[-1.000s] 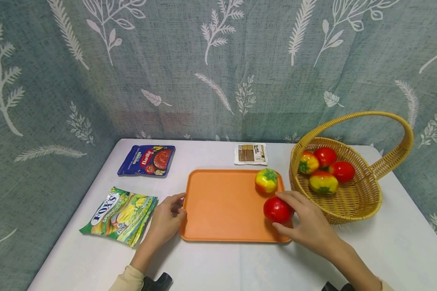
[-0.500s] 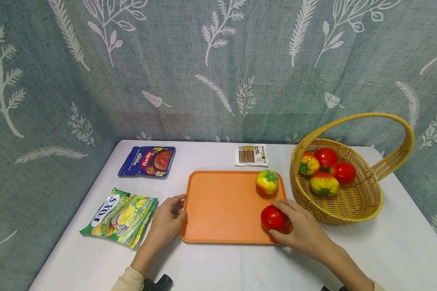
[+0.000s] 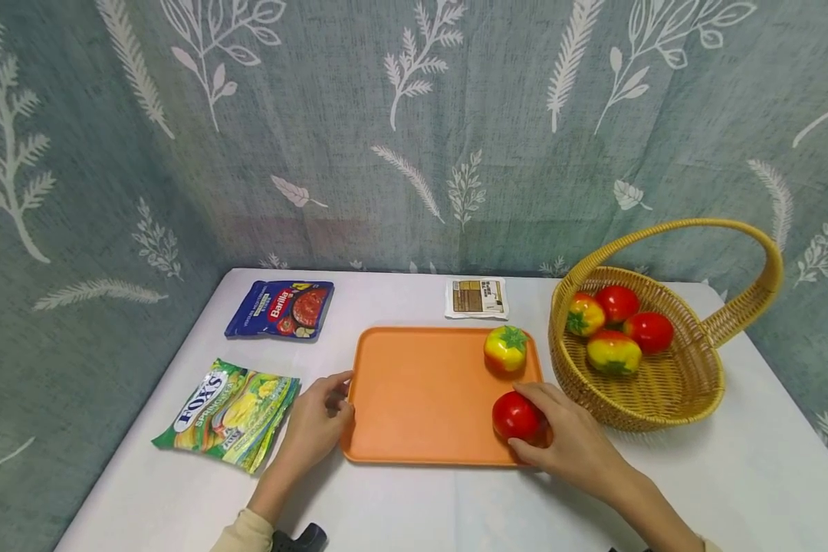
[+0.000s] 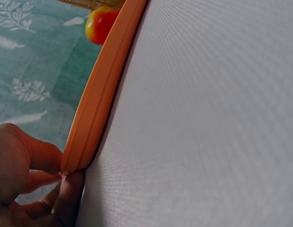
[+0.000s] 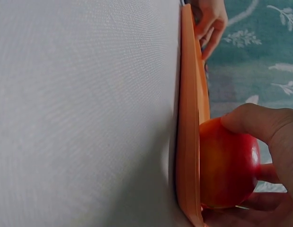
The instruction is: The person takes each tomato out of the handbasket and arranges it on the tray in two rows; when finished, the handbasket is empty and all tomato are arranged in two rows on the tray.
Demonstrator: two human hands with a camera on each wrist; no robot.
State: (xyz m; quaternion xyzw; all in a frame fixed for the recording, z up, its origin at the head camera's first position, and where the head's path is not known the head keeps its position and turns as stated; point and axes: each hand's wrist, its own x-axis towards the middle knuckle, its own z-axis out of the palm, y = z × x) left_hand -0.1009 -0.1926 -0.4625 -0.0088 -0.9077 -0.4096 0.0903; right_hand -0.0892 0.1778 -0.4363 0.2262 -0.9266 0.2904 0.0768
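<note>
My left hand (image 3: 317, 414) pinches the left rim of the orange tray (image 3: 421, 395) between thumb and fingers; the left wrist view shows the fingertips right at the tray's corner. At the tray's front right, my right hand (image 3: 576, 441) grips a glossy red toy tomato (image 3: 515, 415), its thumb and fingers around the sides. In the right wrist view, that tomato (image 5: 226, 163) has an orange side and sits low behind the tray wall (image 5: 188, 123). A yellow and red toy tomato (image 3: 505, 349) with a green leafy top lies in the tray's back right corner.
A wicker basket (image 3: 645, 395) with a tall handle stands right of the tray, holding several red and yellow toy tomatoes. Left of the tray lie a green Fox's bag (image 3: 231, 414) and a blue Barilla pouch (image 3: 279, 309). A small white-brown packet (image 3: 477, 297) lies behind the tray.
My right hand has moved slightly left and down with the red toy tomato, lowering it into the tray's front right corner. My left hand has stayed at the tray's left rim.
</note>
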